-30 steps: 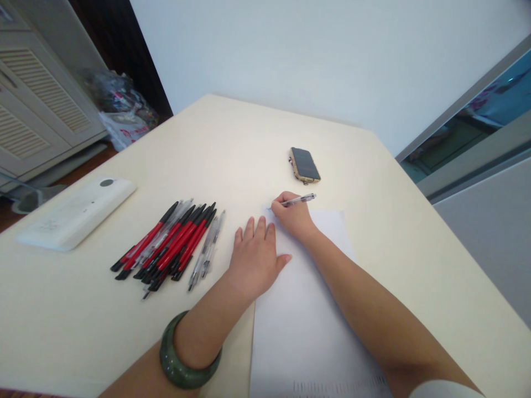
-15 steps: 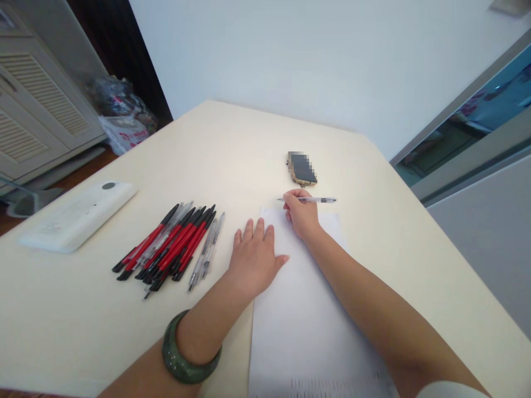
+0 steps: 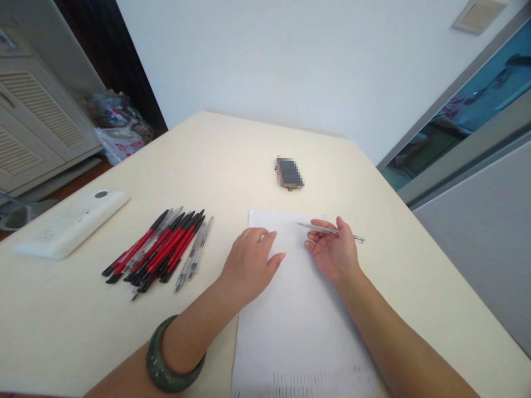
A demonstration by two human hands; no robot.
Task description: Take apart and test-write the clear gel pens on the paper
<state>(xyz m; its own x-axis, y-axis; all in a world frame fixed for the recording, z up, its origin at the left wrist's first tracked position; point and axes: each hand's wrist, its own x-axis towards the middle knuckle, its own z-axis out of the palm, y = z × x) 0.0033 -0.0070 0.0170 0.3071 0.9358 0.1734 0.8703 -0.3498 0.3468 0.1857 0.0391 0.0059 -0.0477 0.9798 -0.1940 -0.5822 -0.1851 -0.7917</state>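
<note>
A clear ballpoint pen [image 3: 360,239] rests between the fingers of my right hand [image 3: 335,254], which is turned palm up over the white paper [image 3: 290,331]. The pen's tip points left, above the sheet's far part. My left hand [image 3: 249,265] is at the paper's left edge, fingers slightly curled, thumb and forefinger apart, holding nothing. Rows of short pen strokes [image 3: 307,378] run along the near end of the paper. Left of my left hand lies a pile of red-and-black pens [image 3: 166,249] mixed with clear ones. A green bangle [image 3: 155,359] circles my left wrist.
A white device with a dark round spot [image 3: 74,224] lies at the table's left. A small dark, blurred-out object [image 3: 290,173] sits beyond the paper. The cream table [image 3: 415,287] meets a white wall [image 3: 269,61]. Plastic bags [image 3: 120,132] stand on the floor at the back left.
My right hand has come back from the paper's far edge and rolled palm up, still with the pen. My left hand's fingers, spread flat before, are now bent and lifted.
</note>
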